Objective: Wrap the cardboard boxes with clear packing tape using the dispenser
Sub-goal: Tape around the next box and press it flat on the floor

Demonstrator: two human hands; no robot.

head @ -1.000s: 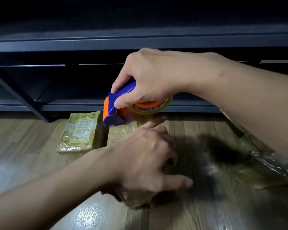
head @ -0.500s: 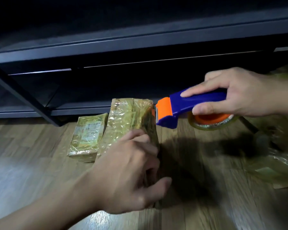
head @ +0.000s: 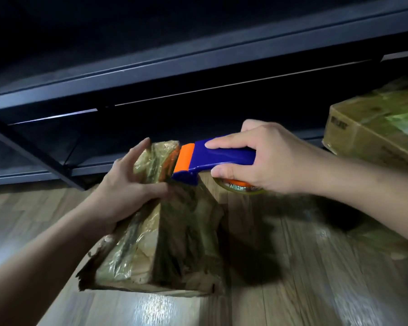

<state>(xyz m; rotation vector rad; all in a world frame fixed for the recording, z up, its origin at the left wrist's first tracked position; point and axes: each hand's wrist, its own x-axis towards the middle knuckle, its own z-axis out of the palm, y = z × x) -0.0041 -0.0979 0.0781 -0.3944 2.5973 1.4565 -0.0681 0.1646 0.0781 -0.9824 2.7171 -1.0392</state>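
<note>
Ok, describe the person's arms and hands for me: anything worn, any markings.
The left hand and right hand are bare: no gloves, and no rings show. The left forearm and right forearm are uncovered to the frame edge, with no sleeve, watch or bracelet in sight. The nails look short and unpainted. No tattoos or marks show, though the light is dim.

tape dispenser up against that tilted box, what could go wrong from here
1. The tape dispenser, gripped by the right hand, has its orange cutter end close to the left hand; a slip could nick the thumb.
2. The box stands tilted on the glossy floor, held by the left hand alone; pulling tape might slide or topple it.
3. Its wrap is already wrinkled, so new tape may crease.
</note>
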